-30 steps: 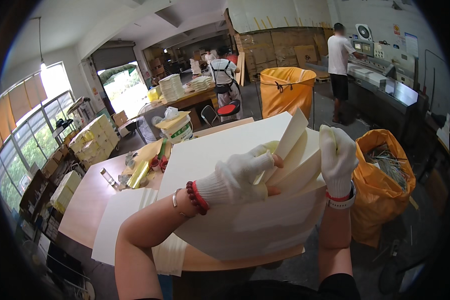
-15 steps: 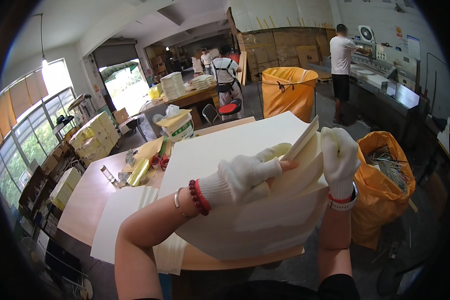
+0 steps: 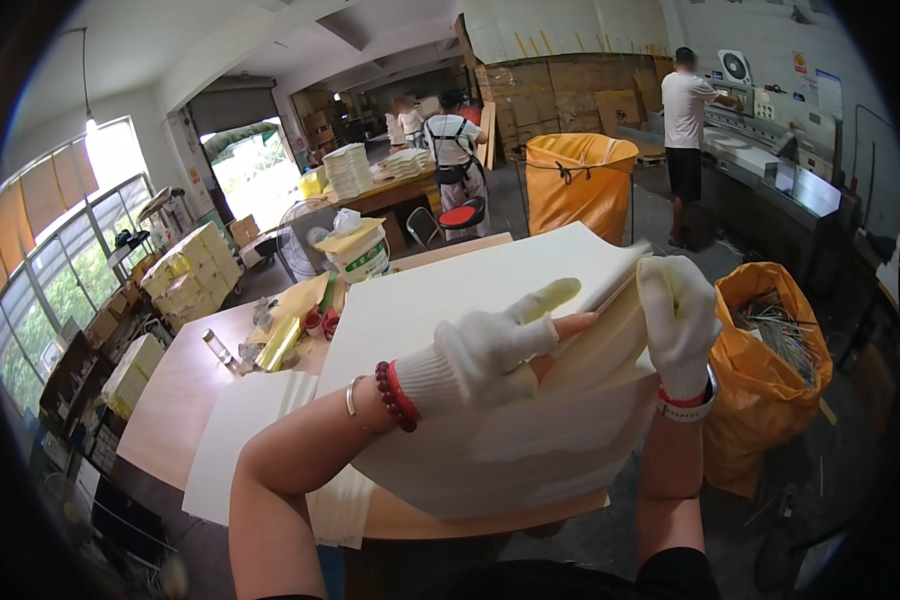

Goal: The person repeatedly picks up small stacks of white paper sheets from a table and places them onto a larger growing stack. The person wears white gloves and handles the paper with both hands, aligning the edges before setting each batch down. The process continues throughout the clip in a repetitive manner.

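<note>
A thick stack of large white paper sheets (image 3: 460, 300) lies before me on the table, its right corner bent upward. My right hand (image 3: 678, 322), in a white knit glove, is closed on that raised corner. Across the near right part of the stack reaches my left hand (image 3: 485, 352), also gloved, with bare fingertips showing. Its index finger points along the fanned sheet edges, touching them, and its thumb stands apart above. The lower fingers of this hand are partly hidden. Some lifted sheet edges near the right hand are blurred.
More white sheets (image 3: 240, 440) lie left on the wooden table (image 3: 170, 400), near a yellow roll (image 3: 278, 345) and a white bucket (image 3: 358, 252). Orange waste bags (image 3: 770, 400) stand right and beyond. One person (image 3: 682, 130) works at a machine; others stand farther back.
My left thumb has come away from the raised sheet edges, and those sheets have dropped toward the stack. The right hand keeps its place at the corner.
</note>
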Demonstrator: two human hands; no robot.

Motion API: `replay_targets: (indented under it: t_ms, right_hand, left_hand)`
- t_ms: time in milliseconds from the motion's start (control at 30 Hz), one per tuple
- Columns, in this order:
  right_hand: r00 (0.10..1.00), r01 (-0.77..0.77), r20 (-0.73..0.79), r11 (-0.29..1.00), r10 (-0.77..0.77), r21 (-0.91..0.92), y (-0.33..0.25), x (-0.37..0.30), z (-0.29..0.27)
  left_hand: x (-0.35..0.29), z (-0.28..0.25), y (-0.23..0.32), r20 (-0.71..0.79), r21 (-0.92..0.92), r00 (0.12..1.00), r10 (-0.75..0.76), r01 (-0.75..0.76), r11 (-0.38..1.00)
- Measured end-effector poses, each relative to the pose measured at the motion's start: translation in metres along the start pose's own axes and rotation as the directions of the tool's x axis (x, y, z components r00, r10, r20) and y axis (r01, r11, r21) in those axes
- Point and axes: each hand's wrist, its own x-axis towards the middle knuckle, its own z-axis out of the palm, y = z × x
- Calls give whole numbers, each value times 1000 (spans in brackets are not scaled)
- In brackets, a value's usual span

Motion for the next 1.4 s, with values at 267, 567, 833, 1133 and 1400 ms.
replay_targets:
  t_ms: [267, 567, 833, 1133, 1400]
  right_hand:
    - [972, -224, 30, 886, 232, 406, -2, 16, -1]
    - [973, -220, 4, 915, 232, 338, -2, 10, 0]
    - [991, -130, 64, 923, 114, 362, -1, 12, -4]
    - [999, -34, -16, 957, 40, 287, 6, 4, 3]
    - [998, -53, -18, 955, 61, 291, -1, 5, 0]
  left_hand:
    - [5, 7, -5, 45, -157, 972, -230, 234, 959]
    - [2, -5, -1, 41, 84, 992, -117, 113, 990]
    - [3, -5, -7, 161, 131, 987, -28, 6, 991]
    - [4, 0, -4, 2, 82, 1000, 22, -22, 996]
    - [3, -2, 0, 82, 149, 997, -7, -6, 989]
